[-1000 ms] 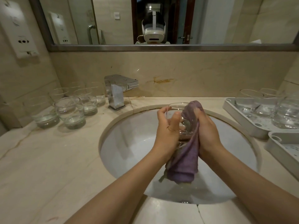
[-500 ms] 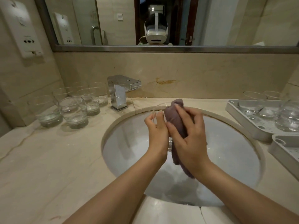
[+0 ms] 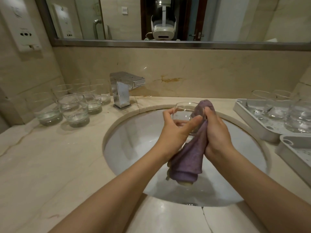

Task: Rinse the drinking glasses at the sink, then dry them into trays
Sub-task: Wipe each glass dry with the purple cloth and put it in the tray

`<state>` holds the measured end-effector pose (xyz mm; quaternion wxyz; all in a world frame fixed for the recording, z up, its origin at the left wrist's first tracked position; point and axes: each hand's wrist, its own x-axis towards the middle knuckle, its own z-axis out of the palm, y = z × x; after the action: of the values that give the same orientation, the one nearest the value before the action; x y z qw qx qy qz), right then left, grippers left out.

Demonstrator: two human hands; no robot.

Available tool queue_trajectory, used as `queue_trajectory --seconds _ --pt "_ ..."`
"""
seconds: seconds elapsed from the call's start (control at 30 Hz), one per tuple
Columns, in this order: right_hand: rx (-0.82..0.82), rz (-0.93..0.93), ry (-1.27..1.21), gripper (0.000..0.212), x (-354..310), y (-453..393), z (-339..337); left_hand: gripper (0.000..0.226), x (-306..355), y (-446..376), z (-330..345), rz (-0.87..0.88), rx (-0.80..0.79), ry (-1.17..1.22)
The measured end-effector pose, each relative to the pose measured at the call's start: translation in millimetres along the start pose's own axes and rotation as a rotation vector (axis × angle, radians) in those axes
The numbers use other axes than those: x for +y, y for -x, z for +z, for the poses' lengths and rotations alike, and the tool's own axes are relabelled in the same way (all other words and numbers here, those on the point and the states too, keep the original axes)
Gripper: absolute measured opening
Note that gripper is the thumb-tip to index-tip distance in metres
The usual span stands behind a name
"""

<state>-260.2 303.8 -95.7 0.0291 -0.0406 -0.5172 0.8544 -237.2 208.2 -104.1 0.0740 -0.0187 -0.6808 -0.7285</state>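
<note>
Over the white sink basin (image 3: 134, 145) my left hand (image 3: 175, 132) grips a clear drinking glass (image 3: 184, 113), held roughly upright with its rim toward the far side. My right hand (image 3: 217, 133) holds a purple cloth (image 3: 186, 162) pressed against the glass's right wall; the cloth's top sticks up above the rim and the rest hangs down into the basin. Several clear glasses (image 3: 74, 110) stand on the counter left of the tap. More glasses (image 3: 296, 116) sit in a white tray (image 3: 249, 125) at the right.
A chrome tap (image 3: 122, 89) stands behind the basin's left side. A second white tray (image 3: 296, 153) lies nearer me at the right edge. The marble counter (image 3: 50, 165) stretches left of the basin. A mirror and a wall socket panel (image 3: 21, 26) are above.
The cloth has come off the glass's front; the glass mouth shows again. My right hand has shifted from across the glass to its right side, with the cloth hanging lower.
</note>
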Motion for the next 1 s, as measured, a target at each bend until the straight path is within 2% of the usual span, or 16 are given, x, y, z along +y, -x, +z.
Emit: queue_trajectory --seconds 0.07,0.13,0.2,0.3,0.33,0.4,0.5,0.6,0.67,0.7,0.8,0.87,0.93,1.0 --pt "-0.018 -0.007 0.023 0.021 -2.1 2.0 0.8 0.084 1.6 -1.8 -4.3 0.021 0.019 -0.115" --pt "-0.044 -0.093 0.125 0.019 -2.7 4.3 2.3 0.077 3.0 -1.7 -6.2 0.066 0.083 -0.113" --pt "-0.091 -0.325 0.312 0.024 0.3 8.8 3.8 0.067 1.2 -5.4 -8.0 0.081 0.168 0.0" --pt "-0.168 -0.79 0.719 0.043 19.6 15.2 3.0 0.049 0.3 -8.1 -8.6 -0.002 0.256 0.195" --pt "-0.192 -0.891 0.812 0.048 29.5 14.0 2.0 0.047 -1.5 -8.6 -8.5 -0.028 0.275 0.218" --pt "-0.155 -0.965 0.847 0.05 38.7 10.9 5.3 0.046 -4.6 -10.0 -7.5 -0.03 0.285 0.178" --pt "-0.031 -0.798 0.616 0.04 28.6 5.9 12.9 0.045 -5.4 -5.9 -0.4 0.001 0.264 0.126" --pt "-0.023 -0.343 0.297 0.028 17.0 -2.7 5.7 0.053 -12.7 -4.6 3.9 0.032 0.194 0.071" --pt "-0.024 -0.06 0.058 0.029 11.5 -7.1 -0.2 0.067 -13.5 -2.0 6.1 0.074 0.116 0.011" --pt "-0.019 0.023 -0.003 0.032 9.5 -7.5 -1.4 0.076 -12.7 -2.0 5.5 0.079 0.075 -0.007" --pt "0.005 0.041 -0.027 0.03 5.5 -6.0 -0.3 0.095 -3.2 -2.4 1.5 0.064 -0.015 -0.06" --pt "0.018 0.013 0.024 0.023 4.4 -3.7 -0.8 0.098 -0.9 -2.8 -2.3 0.052 -0.008 -0.16" --pt "0.008 -0.027 0.087 0.021 3.7 -0.2 -0.6 0.081 -0.7 -2.3 -4.4 0.072 0.048 -0.171" --pt "-0.006 -0.173 0.203 0.022 4.1 4.4 0.6 0.061 -0.7 -4.0 -5.9 0.085 0.089 -0.075"
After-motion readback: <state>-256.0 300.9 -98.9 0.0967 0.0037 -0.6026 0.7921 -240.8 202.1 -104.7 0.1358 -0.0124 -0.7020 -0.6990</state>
